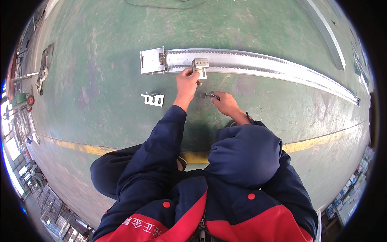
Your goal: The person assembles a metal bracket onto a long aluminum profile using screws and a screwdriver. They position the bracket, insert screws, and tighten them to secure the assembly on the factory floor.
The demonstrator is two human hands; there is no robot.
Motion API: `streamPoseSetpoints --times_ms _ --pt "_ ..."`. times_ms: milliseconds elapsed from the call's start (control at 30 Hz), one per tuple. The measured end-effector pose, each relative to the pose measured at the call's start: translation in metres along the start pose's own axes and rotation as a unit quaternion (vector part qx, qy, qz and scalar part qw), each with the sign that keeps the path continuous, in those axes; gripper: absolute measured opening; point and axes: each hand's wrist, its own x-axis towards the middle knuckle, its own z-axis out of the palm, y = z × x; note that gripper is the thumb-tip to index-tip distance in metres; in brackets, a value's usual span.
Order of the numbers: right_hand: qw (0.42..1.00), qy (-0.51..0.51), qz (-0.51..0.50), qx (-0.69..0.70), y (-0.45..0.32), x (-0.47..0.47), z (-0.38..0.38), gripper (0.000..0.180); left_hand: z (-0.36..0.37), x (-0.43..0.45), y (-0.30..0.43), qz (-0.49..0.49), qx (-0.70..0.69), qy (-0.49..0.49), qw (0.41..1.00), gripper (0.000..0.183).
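A long metal channel with roller chains [257,61] lies on the green floor in front of me, with a metal end housing [152,60] at its left end. My left hand [188,84] grips a slotted metal angle bracket [201,64] at the channel's near edge; whether bracket and channel touch, I cannot tell. To the right and nearer me, my right hand [226,103] is closed on a small metal tool [214,96], whose kind I cannot make out. Another slotted angle bracket [154,99] lies on the floor left of my left hand.
A long metal profile [328,34] lies at the far right. Dark strapping [44,69] is on the floor at the left, near a wheeled machine [22,101]. A cable [166,6] crosses the far edge. A yellow floor line [84,147] runs beneath me.
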Motion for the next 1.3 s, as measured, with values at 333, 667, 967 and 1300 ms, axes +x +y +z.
streamPoseSetpoints --times_ms 333,667,967,1300 --pt "1.0 -0.009 0.014 -0.017 -0.001 0.0 0.002 0.033 0.012 -0.005 -0.008 0.261 0.222 0.053 0.938 0.013" --pt "1.0 0.003 0.019 -0.025 0.002 -0.005 -0.001 0.033 0.02 -0.011 -0.005 0.403 0.303 0.016 0.864 0.021" --pt "1.0 -0.003 0.014 -0.013 0.004 0.0 0.003 0.035 0.015 -0.012 -0.007 0.428 0.359 0.013 0.829 0.022" --pt "1.0 -0.007 0.013 -0.009 0.004 0.002 0.007 0.036 0.013 -0.011 -0.012 0.431 0.371 0.017 0.822 0.021"
